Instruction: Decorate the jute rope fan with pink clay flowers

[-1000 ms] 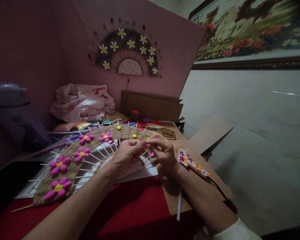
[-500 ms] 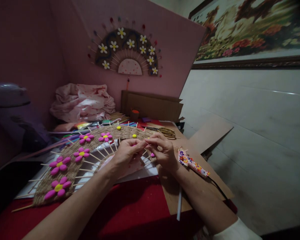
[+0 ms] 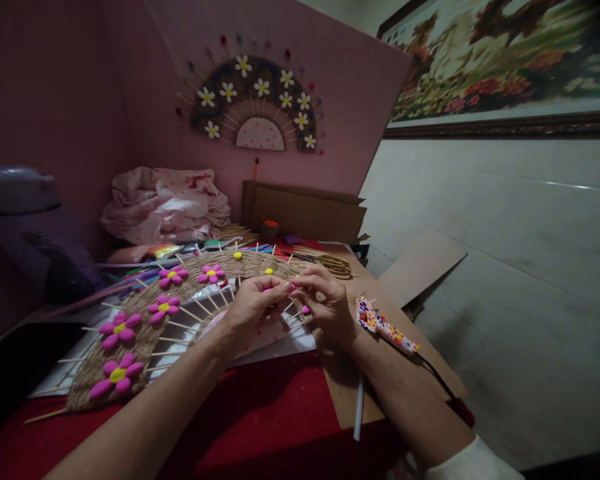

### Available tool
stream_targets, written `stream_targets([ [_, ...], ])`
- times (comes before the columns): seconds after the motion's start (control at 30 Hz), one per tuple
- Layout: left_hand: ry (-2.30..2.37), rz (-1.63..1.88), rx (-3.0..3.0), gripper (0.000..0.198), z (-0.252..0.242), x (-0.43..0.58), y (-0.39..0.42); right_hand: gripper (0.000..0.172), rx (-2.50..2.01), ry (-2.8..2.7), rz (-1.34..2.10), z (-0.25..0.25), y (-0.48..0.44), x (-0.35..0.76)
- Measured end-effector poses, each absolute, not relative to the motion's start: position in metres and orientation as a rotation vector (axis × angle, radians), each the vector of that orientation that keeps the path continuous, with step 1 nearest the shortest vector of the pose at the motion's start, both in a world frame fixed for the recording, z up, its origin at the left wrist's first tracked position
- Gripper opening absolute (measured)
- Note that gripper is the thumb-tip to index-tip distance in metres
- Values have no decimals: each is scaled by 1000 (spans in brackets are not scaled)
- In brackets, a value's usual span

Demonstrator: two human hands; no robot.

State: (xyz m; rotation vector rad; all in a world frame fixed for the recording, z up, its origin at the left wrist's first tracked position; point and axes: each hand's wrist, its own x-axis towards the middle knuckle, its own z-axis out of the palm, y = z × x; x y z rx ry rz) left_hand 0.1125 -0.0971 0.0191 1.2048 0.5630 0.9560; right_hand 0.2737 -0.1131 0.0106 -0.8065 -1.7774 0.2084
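Note:
My left hand (image 3: 260,303) and my right hand (image 3: 326,300) meet at their fingertips over the right part of a twine-wrapped, fan-shaped arch (image 3: 190,287). Both are closed in a pinch around a small piece of pink clay (image 3: 293,287), largely hidden by the fingers. Thin sticks stick out from both edges of the arch. Pink clay flowers (image 3: 120,329) with yellow centres sit on its left side. Near its top are single yellow dots (image 3: 237,256) without petals around them.
A flower-patterned glue gun (image 3: 385,327) and a clear glue stick (image 3: 359,407) lie right on brown board (image 3: 337,393). Scissors (image 3: 335,265) rest behind my right hand. Crumpled pink cloth (image 3: 167,205) and cardboard (image 3: 303,212) stand behind. A finished-looking fan (image 3: 255,83) is on the pink panel.
My fingertips have shifted slightly against each other, and a bit more of the pink clay shows between them. Everything else has stayed in place.

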Motion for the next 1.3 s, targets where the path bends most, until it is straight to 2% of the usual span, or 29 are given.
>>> stream_targets([
  [0.47,578,956,1201,32,18,113,-96,12,-797,-1777,174,9,-112,274],
  [0.63,597,950,1223,29,22,113,-97,16,-797,-1815,181,9,-113,274],
  [0.83,591,958,1228,32,23,113,-97,9,-789,-1772,141,11,-114,273],
  [0.97,603,950,1245,32,22,112,-97,17,-806,-1795,187,11,-114,273],
  [1.17,589,963,1246,34,21,114,-97,12,-780,-1790,127,9,-113,275],
  [1.3,600,954,1245,29,20,112,-98,16,-784,-1783,157,11,-114,274],
])
